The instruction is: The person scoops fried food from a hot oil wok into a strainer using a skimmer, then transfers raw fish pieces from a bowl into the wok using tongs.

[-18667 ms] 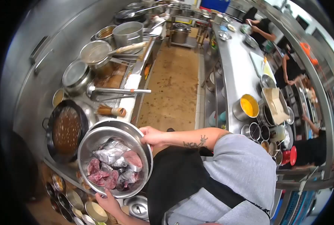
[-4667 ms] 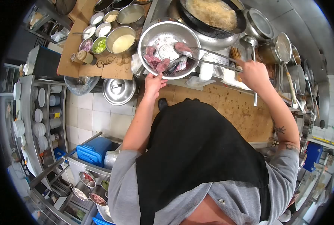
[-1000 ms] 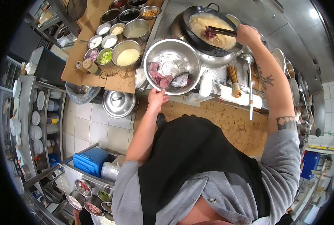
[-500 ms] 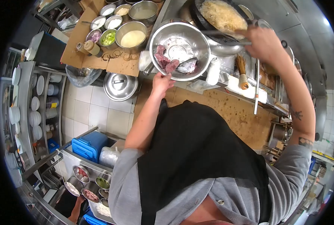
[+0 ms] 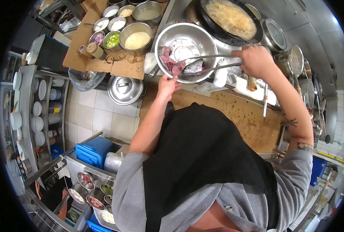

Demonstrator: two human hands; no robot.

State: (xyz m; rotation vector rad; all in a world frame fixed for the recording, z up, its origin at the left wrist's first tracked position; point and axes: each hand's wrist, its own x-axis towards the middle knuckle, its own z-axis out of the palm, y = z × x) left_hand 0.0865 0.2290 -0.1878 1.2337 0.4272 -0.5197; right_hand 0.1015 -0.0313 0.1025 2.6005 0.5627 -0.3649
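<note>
My left hand (image 5: 169,88) is closed on the near rim of a steel bowl (image 5: 208,42). Chunks of raw red fish (image 5: 167,58) lie at the bowl's left side. Beside them is a silvery piece that looks like a fish head (image 5: 195,66). My right hand (image 5: 255,62) is closed around long metal tongs (image 5: 218,56), held to the right of the bowl. The two arms of the tongs reach into the bowl, spread on either side of the silvery fish piece. Behind the bowl sits a dark wok (image 5: 259,33) of bubbling pale oil (image 5: 232,19).
Seasoning and ingredient tins, including a yellowish liquid (image 5: 137,40), stand on cardboard at the left. A white bottle (image 5: 220,73) and a steel rod (image 5: 265,99) lie by the counter edge. Lidded pot (image 5: 122,91) stands on the floor. Another person's arm (image 5: 62,208) shows at lower left.
My right hand has come back from over the wok toward me, bringing the tongs down into the bowl around the silvery fish piece. My left hand stays on the bowl's rim.
</note>
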